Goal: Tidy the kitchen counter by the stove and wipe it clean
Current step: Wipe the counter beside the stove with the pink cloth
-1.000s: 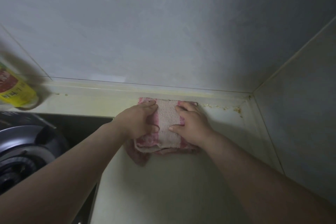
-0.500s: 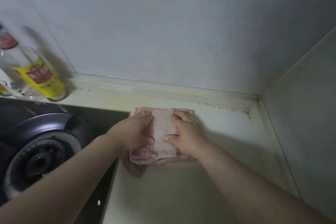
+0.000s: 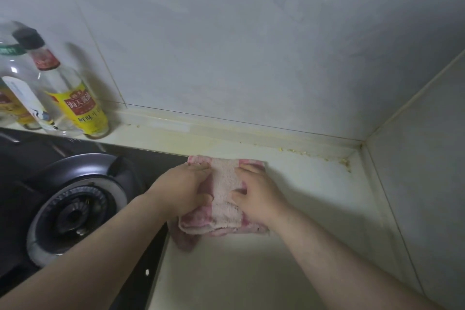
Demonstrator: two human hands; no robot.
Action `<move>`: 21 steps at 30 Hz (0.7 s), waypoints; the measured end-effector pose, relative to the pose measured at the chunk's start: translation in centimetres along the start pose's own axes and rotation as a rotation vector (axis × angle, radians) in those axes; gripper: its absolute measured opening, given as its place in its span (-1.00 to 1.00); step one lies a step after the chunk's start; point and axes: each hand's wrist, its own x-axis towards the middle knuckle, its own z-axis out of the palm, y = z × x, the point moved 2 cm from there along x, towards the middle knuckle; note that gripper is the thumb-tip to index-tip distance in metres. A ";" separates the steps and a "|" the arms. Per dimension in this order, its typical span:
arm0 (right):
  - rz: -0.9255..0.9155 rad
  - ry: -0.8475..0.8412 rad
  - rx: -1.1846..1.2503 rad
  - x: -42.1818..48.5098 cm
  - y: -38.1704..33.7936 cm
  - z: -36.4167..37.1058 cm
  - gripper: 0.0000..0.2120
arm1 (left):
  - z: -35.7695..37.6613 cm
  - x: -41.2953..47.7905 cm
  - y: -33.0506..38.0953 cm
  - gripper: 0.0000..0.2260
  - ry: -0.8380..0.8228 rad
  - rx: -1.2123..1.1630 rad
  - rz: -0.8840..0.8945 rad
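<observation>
A folded pink and white cloth (image 3: 224, 185) lies flat on the cream counter (image 3: 314, 196), right beside the stove's edge. My left hand (image 3: 185, 187) presses on the cloth's left half with fingers curled over it. On the right half rests my right hand (image 3: 256, 196), fingers spread and pushing down. Yellowish crumbs (image 3: 302, 152) line the back edge of the counter and gather in the right corner.
A black gas stove (image 3: 75, 209) with a round burner fills the left side. Behind the stove, against the tiled wall, stand a yellow-labelled bottle (image 3: 75, 98) and two more bottles (image 3: 17, 88). A side wall (image 3: 422, 184) closes the counter on the right.
Both hands have drawn the cloth back from the rear wall toward me and slightly left, next to the stove. The view has swung left, showing more of the stove and bottles.
</observation>
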 end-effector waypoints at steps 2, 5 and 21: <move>-0.039 0.088 -0.005 -0.2 -0.7 -0.1 -0.48 | -0.2 -1.5 0.4 -0.50 0.086 -0.068 -0.001; -0.059 0.040 -0.065 0.0 -2.4 0.6 -0.45 | 0.1 -4.7 0.6 -0.64 0.232 -0.230 -0.077; -0.229 -0.161 -0.371 6.9 -3.4 2.4 -0.32 | 0.8 -11.8 -4.6 -0.27 0.406 -0.073 -0.457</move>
